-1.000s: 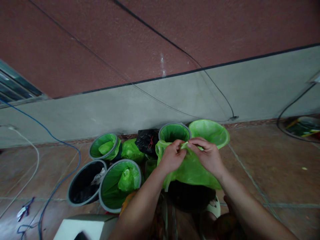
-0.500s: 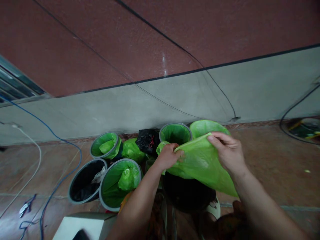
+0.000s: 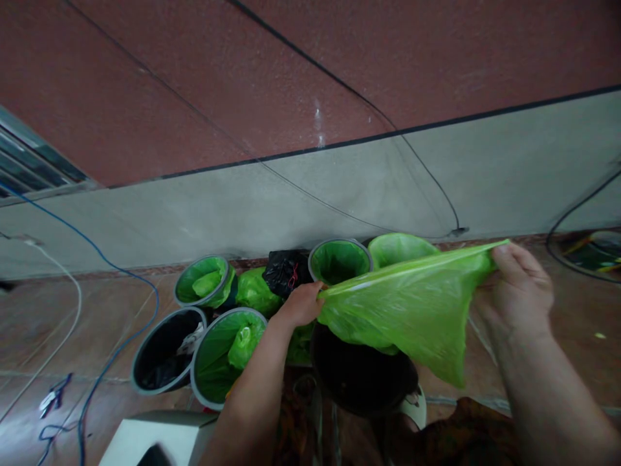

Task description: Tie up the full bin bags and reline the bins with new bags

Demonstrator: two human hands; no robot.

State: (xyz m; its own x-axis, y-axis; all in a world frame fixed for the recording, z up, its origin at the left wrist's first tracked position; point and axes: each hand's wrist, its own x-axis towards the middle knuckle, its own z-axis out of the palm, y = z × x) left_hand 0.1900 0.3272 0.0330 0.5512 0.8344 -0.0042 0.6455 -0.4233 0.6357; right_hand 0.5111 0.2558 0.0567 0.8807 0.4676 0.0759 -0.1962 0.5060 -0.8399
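Note:
A green plastic bag (image 3: 402,304) is stretched sideways between my two hands, its top edge pulled nearly straight. My left hand (image 3: 303,304) is closed on the bag's left corner. At the other end, my right hand (image 3: 521,285) pinches the right corner of the same edge. Below the bag stands a dark, unlined trash bin (image 3: 363,382), its back rim covered by the hanging plastic. Just behind the bag are a green-lined bin (image 3: 340,259) and another piece of green plastic (image 3: 400,249), partly hidden.
To the left stand more bins: a green-lined one (image 3: 204,388), a black-lined one (image 3: 140,369) and another green-lined one (image 3: 184,285). A tied black bag (image 3: 286,268) lies by the wall. A white box (image 3: 150,440), keys (image 3: 51,401) and a blue cable (image 3: 116,349) are at left.
My hands have moved apart, the right one far to the right and the left one slightly left. The green bag's edge has been pulled out wider between them.

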